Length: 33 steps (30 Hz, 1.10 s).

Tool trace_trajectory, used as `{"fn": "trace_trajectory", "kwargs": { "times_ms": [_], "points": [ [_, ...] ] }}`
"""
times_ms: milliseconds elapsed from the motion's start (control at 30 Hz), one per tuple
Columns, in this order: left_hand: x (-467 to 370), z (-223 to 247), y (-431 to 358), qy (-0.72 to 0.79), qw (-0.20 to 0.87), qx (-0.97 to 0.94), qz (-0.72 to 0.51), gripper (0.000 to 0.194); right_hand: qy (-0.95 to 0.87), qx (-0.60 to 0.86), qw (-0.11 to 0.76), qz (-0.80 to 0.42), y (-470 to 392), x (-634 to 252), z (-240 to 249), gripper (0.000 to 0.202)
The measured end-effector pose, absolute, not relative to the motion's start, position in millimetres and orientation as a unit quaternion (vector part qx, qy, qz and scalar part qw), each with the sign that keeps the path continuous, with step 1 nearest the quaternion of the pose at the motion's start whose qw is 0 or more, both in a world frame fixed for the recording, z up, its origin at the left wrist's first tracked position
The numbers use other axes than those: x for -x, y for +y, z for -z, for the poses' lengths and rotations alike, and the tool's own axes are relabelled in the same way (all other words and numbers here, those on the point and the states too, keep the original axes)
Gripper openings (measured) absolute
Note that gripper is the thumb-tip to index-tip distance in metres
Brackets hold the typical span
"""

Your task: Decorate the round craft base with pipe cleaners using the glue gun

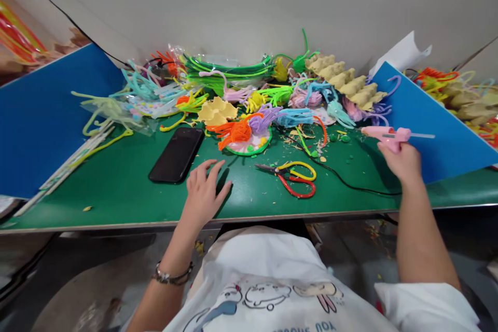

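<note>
My right hand [402, 161] grips a pink glue gun [389, 137] by its handle, with a glue stick poking out at the back and the nozzle pointing left. Fingers apart, my left hand [204, 187] hovers low over or rests on the green table near its front edge; I cannot tell which. A black phone [177, 155] lies just left of that hand. Scissors [291, 176] with one yellow and one red handle lie between my hands, blades to the left. Behind them sits a round green-edged piece [252, 148] with orange and purple pipe cleaner bundles on it.
Blue boards [58, 114] flank the table [128, 197], the other blue board [431, 129] being at right. Along the wall lie heaped pipe cleaners [229, 70] and egg-carton pieces [346, 80]. A black cord [350, 185] crosses the tabletop among scraps.
</note>
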<state>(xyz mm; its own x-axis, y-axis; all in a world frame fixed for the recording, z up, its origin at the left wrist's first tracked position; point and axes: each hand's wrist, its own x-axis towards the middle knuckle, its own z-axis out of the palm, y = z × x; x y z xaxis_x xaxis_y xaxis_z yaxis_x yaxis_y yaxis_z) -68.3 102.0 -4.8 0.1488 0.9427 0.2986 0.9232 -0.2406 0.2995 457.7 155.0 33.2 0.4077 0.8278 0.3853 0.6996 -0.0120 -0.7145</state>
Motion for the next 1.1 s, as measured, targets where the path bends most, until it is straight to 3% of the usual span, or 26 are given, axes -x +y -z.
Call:
{"fn": "trace_trajectory", "kwargs": {
  "times_ms": [200, 567, 867, 1100],
  "points": [
    [65, 5, 100, 0.604, 0.02, -0.773, -0.193, 0.049, -0.427, 0.824, 0.369, -0.04, 161, -469, -3, 0.028],
    [69, 7, 105, 0.598, 0.032, -0.786, -0.155, 0.054, -0.426, 0.8, 0.405, 0.117, 121, -427, -13, 0.022],
    [62, -1, 102, 0.607, 0.032, -0.774, -0.177, 0.049, -0.629, 0.733, 0.254, -0.044, 155, -388, -1, 0.017],
    [63, 10, 107, 0.604, 0.01, -0.759, -0.243, 0.039, -0.63, 0.755, 0.163, -0.081, 166, -393, 4, 0.038]
  ]
}}
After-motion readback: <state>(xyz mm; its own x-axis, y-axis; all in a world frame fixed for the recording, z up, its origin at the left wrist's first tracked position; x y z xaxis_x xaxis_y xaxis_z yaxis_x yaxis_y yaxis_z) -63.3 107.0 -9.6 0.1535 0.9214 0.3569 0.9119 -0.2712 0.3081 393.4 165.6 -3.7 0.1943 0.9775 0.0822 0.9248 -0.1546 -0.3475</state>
